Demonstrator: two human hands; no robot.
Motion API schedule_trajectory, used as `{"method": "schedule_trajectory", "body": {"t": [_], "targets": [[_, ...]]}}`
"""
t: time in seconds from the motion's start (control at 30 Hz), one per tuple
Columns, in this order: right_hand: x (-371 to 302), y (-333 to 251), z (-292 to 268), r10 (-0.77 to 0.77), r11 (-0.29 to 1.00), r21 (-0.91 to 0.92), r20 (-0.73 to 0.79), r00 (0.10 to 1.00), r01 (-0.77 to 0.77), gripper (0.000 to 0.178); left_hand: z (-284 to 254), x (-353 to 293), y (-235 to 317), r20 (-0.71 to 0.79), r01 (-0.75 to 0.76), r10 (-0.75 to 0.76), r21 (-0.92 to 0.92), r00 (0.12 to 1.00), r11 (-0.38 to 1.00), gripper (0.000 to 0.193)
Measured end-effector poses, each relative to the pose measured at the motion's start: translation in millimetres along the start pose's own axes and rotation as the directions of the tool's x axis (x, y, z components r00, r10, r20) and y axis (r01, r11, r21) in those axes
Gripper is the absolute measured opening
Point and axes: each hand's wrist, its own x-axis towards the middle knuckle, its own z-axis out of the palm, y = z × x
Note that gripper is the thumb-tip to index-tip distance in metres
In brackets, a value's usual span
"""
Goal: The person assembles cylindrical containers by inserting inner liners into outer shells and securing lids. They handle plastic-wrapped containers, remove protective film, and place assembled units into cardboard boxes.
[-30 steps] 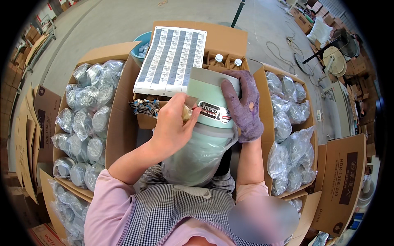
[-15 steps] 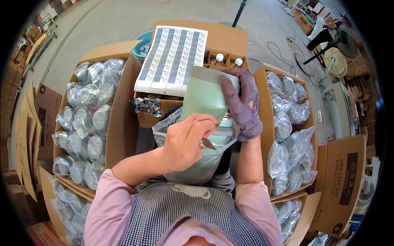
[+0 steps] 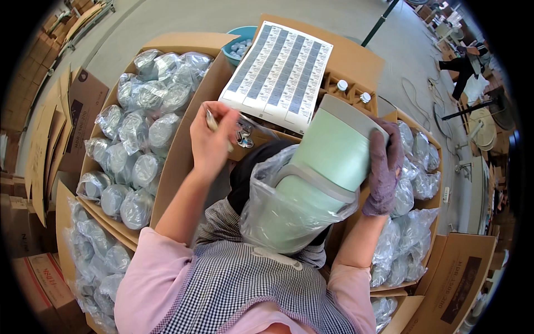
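Observation:
My right hand [image 3: 385, 167], in a worn purple-grey glove, grips the grey-banded upper end of a light green container [image 3: 339, 142]. The container lies tilted across my lap, its lower part inside a clear plastic bag [image 3: 261, 189]. Beside the label sheet, my bare left hand [image 3: 211, 133] is raised with its fingers pinched on a slim pale tool, whose kind I cannot make out. The white and grey label sheet [image 3: 281, 72] rests on the open carton in front of me. Near my left fingertips hang several small blue and silver tags [image 3: 243, 138].
Bagged containers fill the left carton [image 3: 133, 133] and the right carton [image 3: 409, 245]. White-capped bottles [image 3: 342, 85] stand in cardboard dividers ahead. Behind the label sheet is a blue tub [image 3: 238, 47]. Folded cardboard [image 3: 83, 119] leans at far left. A person [image 3: 467, 67] is at far right.
My left hand has moved from the container up and left to the label sheet's lower corner. My right hand has tilted the container rightward, still gripping it. The view has shifted.

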Motion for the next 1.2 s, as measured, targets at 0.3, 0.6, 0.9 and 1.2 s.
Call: {"method": "schedule_trajectory", "body": {"t": [0.3, 0.6, 0.9, 1.2], "targets": [[2.8, -8.4, 18.8, 0.038, 0.999, 0.04, -0.029, 0.999, -0.037, 0.027, -83.3, 61.8, -274.9, -0.368, 0.144, 0.023, 0.421, 0.93, 0.896, 0.044], [4.9, 4.1, 1.6, -0.117, 0.993, 0.02, -0.125, 0.985, 0.12, 0.048, -41.8, 24.2, -145.9, -0.207, -0.121, 0.22, 0.405, 0.953, 0.906, 0.028], [15.0, 30.2, -3.7, -0.136, 0.472, 0.854, -0.175, 0.975, 0.219, 0.045, 50.9, -41.4, -34.8, 0.763, -0.072, 0.011, 0.046, 0.646, 0.996, 0.028], [23.8, 62.1, -74.8, -0.002, 0.764, 0.644, 0.075, 0.997, -0.047, 0.052, 31.8, -91.9, 57.1, 0.627, -0.525, 0.178, 0.425, 0.758, 0.738, 0.044]]}}
